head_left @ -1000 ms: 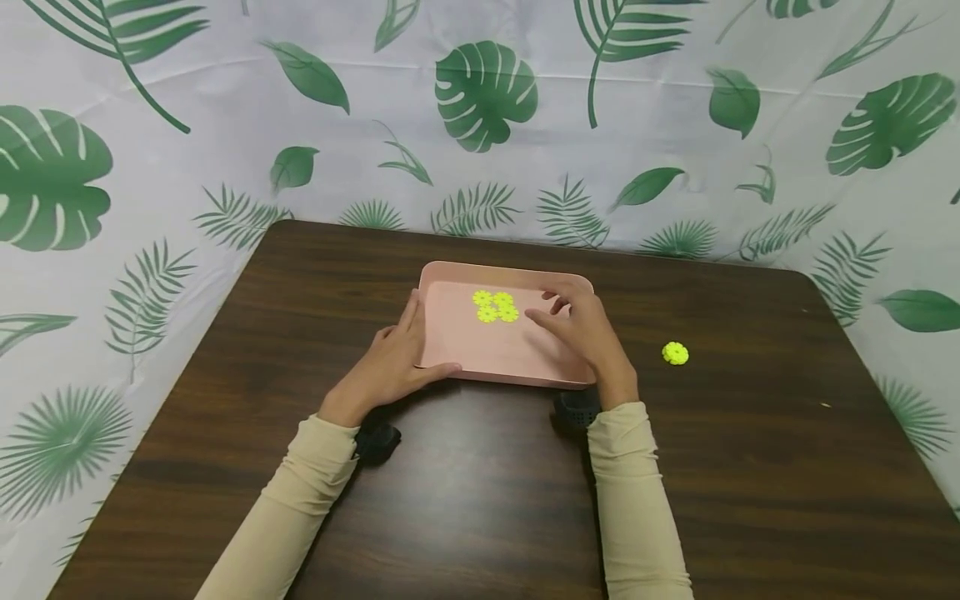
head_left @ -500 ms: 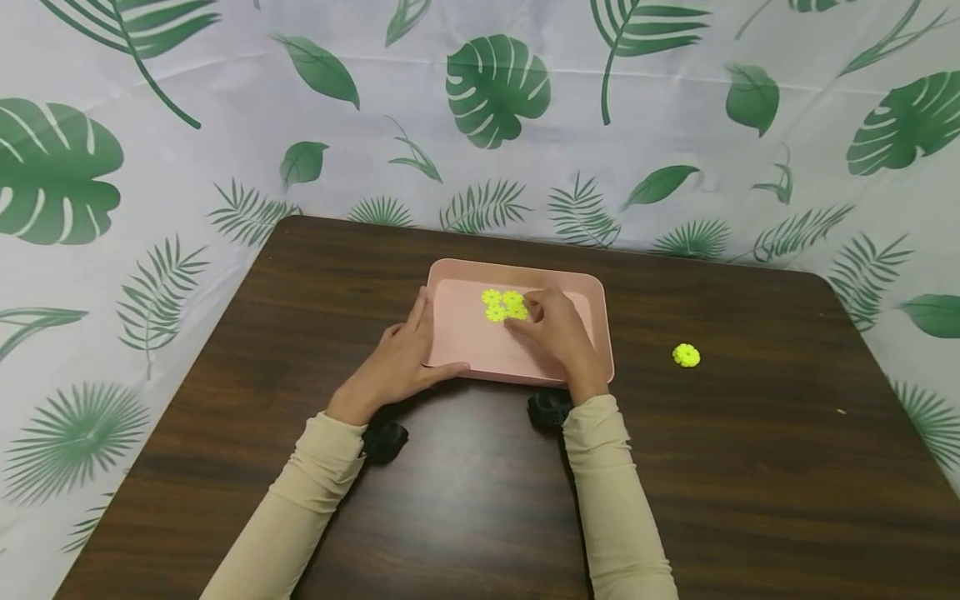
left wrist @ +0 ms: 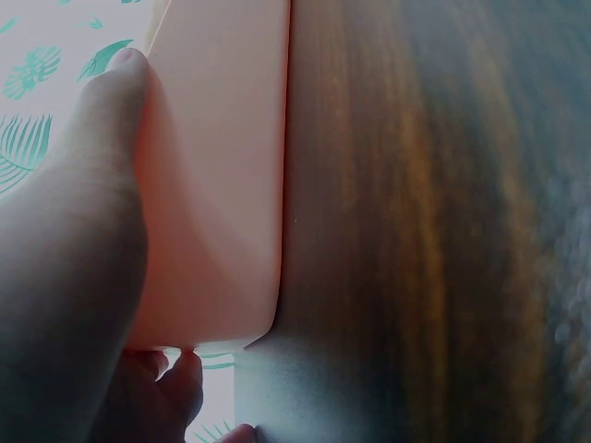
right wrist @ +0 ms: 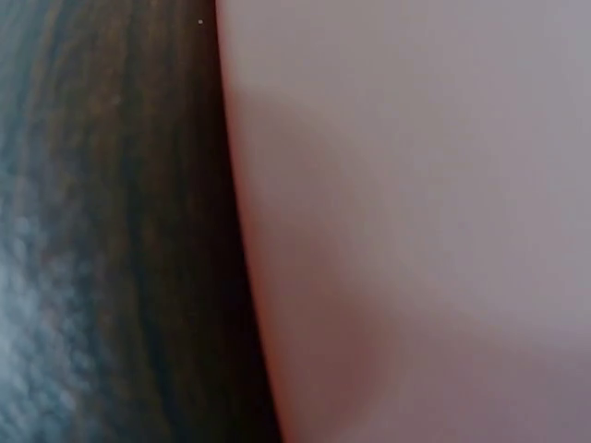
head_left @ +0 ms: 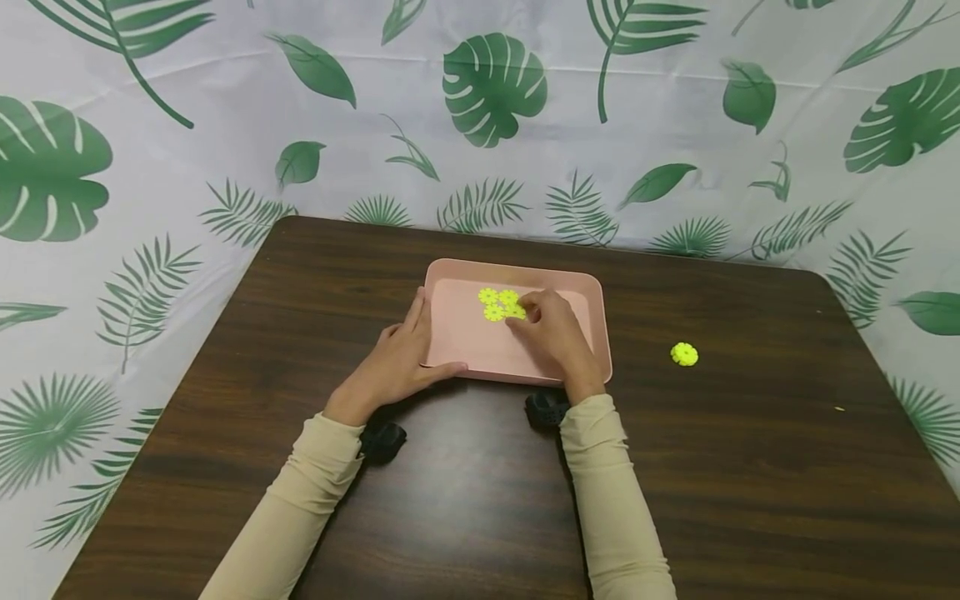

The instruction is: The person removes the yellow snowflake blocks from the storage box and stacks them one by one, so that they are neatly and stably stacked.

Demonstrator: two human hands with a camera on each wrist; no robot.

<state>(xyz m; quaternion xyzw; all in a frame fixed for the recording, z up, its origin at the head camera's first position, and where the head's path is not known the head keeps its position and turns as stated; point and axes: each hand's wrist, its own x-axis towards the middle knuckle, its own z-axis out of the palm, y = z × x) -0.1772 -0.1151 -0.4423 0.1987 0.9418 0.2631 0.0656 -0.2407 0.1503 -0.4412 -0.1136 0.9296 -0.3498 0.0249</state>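
Observation:
A shallow pink tray point(head_left: 480, 364) stands on the dark table. My left hand point(head_left: 393, 360) rests against its near left corner, fingers along the left side and thumb along the front wall; the left wrist view shows that thumb point(left wrist: 115, 101) at the upper edge. Several bright yellow flower-shaped discs point(head_left: 493, 312) lie grouped in the tray. Reaching over the front wall, my right hand point(head_left: 557, 332) pinches the rightmost near disc between thumb and forefinger, partly covering it. Only the tray and table appear in the right wrist view, without fingers or discs.
Right of the tray, another yellow flower-shaped disc point(head_left: 684, 354), perhaps several stacked, lies on the wood-grain table point(head_left: 750, 467). A tiny pale speck point(head_left: 839, 409) is farther right. Behind the table hangs a white cloth with green leaves point(head_left: 495, 92).
My right hand has moved left from beside the yellow discs to the rightmost one and pinches it. My left hand keeps its place on the tray. The head view has shifted slightly.

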